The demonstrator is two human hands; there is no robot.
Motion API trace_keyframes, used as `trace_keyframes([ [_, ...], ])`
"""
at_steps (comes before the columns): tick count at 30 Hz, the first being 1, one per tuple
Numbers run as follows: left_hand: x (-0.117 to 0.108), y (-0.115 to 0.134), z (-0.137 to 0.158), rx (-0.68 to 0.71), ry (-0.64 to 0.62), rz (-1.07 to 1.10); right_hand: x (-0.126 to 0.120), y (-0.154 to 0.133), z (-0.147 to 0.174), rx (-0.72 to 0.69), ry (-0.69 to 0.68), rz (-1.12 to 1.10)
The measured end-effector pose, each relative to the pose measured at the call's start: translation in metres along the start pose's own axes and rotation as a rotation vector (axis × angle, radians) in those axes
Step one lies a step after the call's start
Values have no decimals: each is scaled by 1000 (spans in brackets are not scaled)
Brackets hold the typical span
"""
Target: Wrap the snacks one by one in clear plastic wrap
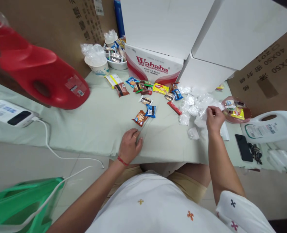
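My right hand (215, 119) is closed in a pinch on a clear plastic bag (201, 117) at the edge of a pile of crumpled clear bags (190, 108). On the table near its front edge rests my left hand (131, 145), its fingers loosely bent, the thumb apart, and no object visible in it. Just beyond those fingers lie a brown cookie packet (140, 118) and a blue snack packet (150, 111). A red stick packet (174, 108) lies left of the bag pile. Farther back are a yellow wafer packet (160, 88) and several other small snacks.
A white Wahaha carton (153, 66) stands behind the snacks. Paper cups (97, 64) and a snack-filled bowl (118, 64) are at the back left. A red jug (58, 81) stands left. At right are a pink bowl (246, 113), white jug (267, 127), phone (243, 148) and keys (256, 153).
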State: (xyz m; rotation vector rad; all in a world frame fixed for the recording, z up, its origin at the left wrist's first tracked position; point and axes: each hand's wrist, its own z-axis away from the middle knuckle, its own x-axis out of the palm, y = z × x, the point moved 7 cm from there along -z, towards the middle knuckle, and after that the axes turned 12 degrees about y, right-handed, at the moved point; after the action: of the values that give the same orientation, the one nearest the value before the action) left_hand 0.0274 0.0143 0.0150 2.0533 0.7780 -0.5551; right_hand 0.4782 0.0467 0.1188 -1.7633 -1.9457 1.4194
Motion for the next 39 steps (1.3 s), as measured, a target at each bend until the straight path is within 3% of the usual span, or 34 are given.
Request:
trace_keyframes([
  [2, -11, 3, 1, -69, 96, 56, -19, -7, 9, 138, 80, -307],
  [5, -11, 20, -1, -234, 110, 255, -13, -19, 53, 450, -16, -717],
  [7, 9, 40, -5, -413, -44, 543, 6, -32, 96, 641, -168, -857],
  [11, 66, 88, -5, -985, -458, 1170, 36, -54, 172, 911, -344, -953],
  [13, 80, 103, -8, -1071, -543, 1267, 40, -60, 190, 944, -375, -964],
  [17, 85, 96, -13, -1081, -418, 1218, 32, -61, 199, 910, -427, -968],
  [20, 87, 93, -8, -1100, -408, 1189, 32, -65, 214, 974, -624, -961],
  [22, 88, 92, -5, -1042, -420, 1115, 35, -67, 225, 958, -736, -902],
  [27, 84, 80, -3, -892, -419, 841, 35, -55, 220, 758, -634, -649],
  [32, 69, 72, -14, -744, -393, 762, 32, -43, 220, 689, -781, -509],
  [34, 65, 73, -16, -713, -376, 786, 30, -42, 224, 751, -809, -547],
  [39, 65, 71, -11, -733, -302, 795, 33, -47, 248, 1131, -810, -791],
])
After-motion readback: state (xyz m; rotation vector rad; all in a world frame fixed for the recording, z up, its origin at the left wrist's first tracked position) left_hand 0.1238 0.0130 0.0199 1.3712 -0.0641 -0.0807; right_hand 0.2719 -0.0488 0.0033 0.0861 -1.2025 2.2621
